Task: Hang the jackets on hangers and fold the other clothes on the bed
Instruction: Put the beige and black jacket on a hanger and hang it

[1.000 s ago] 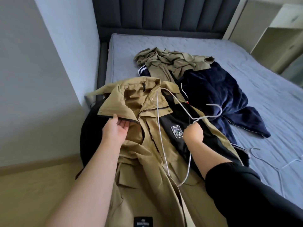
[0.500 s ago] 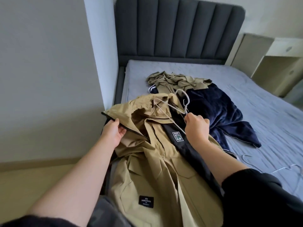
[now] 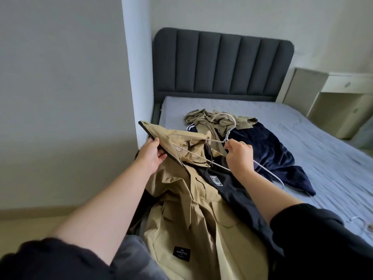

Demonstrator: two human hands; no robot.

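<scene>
A tan jacket [image 3: 181, 199] with black lining and a sewn badge lies across the near corner of the bed [image 3: 323, 150]. My left hand [image 3: 152, 153] grips the raised edge of its collar. My right hand [image 3: 239, 154] holds a white wire hanger [image 3: 230, 128] just below its hook. One hanger arm reaches into the jacket's neck opening; the other sticks out to the right past my wrist. Behind lie a crumpled olive garment [image 3: 218, 122] and a dark navy velvet garment [image 3: 272, 154].
A dark padded headboard [image 3: 222, 63] stands at the far end. A white wall corner [image 3: 137, 77] presses close on the left. A pale bedside cabinet [image 3: 343, 102] sits at the right. Part of another white hanger [image 3: 359, 222] shows on the sheet near my right sleeve.
My right hand has turned the hanger upright and moved it into the jacket's neck. My left hand has lifted the collar edge higher. The view has tilted upward.
</scene>
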